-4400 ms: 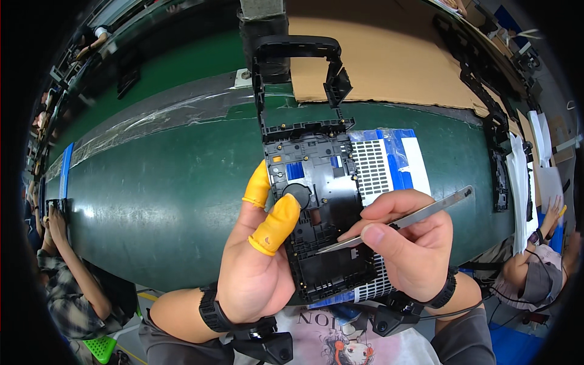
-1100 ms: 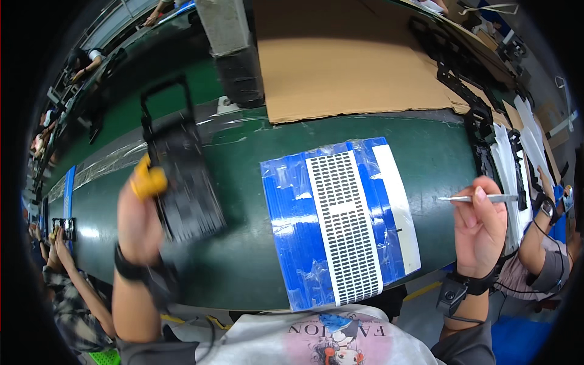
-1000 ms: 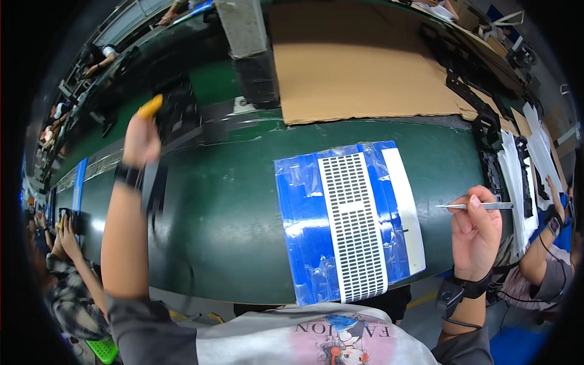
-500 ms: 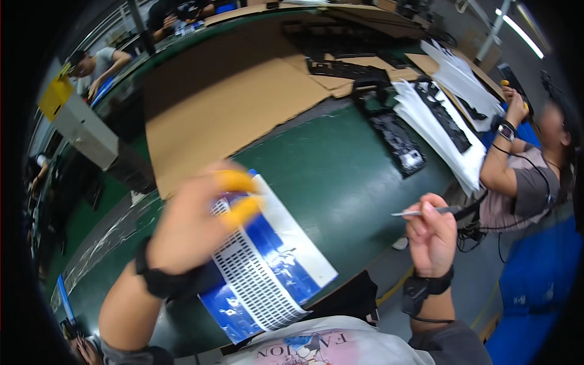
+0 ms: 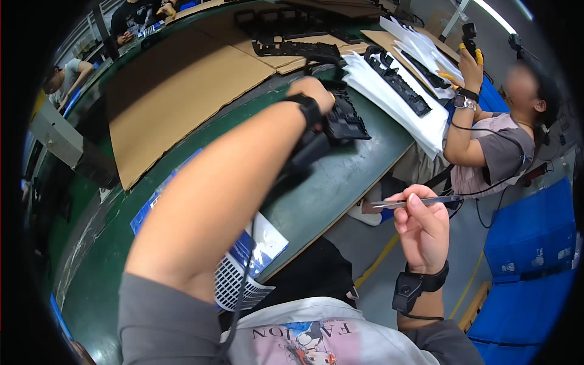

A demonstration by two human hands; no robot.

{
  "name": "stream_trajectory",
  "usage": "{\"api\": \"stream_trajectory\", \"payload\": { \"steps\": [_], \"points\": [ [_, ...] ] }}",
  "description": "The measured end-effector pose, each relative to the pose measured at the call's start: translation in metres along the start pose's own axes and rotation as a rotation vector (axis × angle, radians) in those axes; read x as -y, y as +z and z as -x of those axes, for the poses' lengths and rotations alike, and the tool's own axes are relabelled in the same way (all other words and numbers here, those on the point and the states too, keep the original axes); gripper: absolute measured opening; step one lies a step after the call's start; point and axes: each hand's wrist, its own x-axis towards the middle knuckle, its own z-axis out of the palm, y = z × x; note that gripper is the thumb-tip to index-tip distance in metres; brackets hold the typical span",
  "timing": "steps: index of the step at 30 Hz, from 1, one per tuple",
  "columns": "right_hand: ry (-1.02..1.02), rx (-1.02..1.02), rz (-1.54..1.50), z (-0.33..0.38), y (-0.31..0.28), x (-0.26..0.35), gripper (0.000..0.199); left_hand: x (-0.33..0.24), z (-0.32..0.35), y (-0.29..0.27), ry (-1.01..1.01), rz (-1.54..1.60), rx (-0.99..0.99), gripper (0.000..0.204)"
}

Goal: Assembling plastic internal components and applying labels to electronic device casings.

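My left hand (image 5: 313, 94) reaches far across the table to a black plastic part (image 5: 350, 118), at whose near-left side it lies. Its fingertips are hidden behind the hand, so the grip does not show. My right hand (image 5: 424, 228) is raised off the table's right edge, thumb and fingers pinched round metal tweezers (image 5: 389, 204) that point left. Below my left forearm lies a blue and white sheet (image 5: 264, 243), with a white label sheet (image 5: 237, 286) of small black rectangles on it. My forearm covers much of both.
Large brown cardboard (image 5: 188, 79) covers the table's far left. Black plastic frames (image 5: 298, 48) rest at the back. White foam sheets (image 5: 420, 131) carry another black part (image 5: 398, 82) on the right. A co-worker (image 5: 493, 140) sits there, by blue bins (image 5: 529, 237).
My left hand has left the label sheet and stretched forward and right to the black plastic part. My right hand still holds the tweezers. The whole view has shifted.
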Motion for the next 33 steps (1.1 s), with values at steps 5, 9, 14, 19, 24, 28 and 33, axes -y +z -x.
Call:
{"api": "stream_trajectory", "payload": {
  "steps": [5,9,14,19,24,28,33],
  "points": [
    [0.047,0.206,0.002,-0.006,0.021,-0.011,0.012,0.023,0.082,-0.099,0.356,0.177,-0.242,0.025],
    [0.144,0.335,-0.033,-0.013,0.06,-0.026,0.013,0.075,0.18,-0.169,0.236,0.763,-0.266,0.025],
    [0.325,0.622,0.135,-0.026,0.133,-0.055,0.015,0.109,0.275,-0.181,0.016,1.196,-0.454,0.02],
    [0.407,0.679,0.236,-0.035,0.185,-0.108,0.012,0.133,0.3,-0.152,-0.103,1.253,-0.787,0.03],
    [0.34,0.651,0.28,-0.026,0.191,-0.133,0.011,0.156,0.305,-0.139,-0.114,1.362,-0.855,0.035],
    [0.422,0.632,0.326,-0.029,0.189,-0.127,0.009,0.16,0.304,-0.14,-0.089,1.332,-0.878,0.035],
    [0.41,0.627,0.385,-0.03,0.191,-0.125,0.01,0.153,0.3,-0.138,-0.111,1.25,-0.944,0.041]
  ]
}}
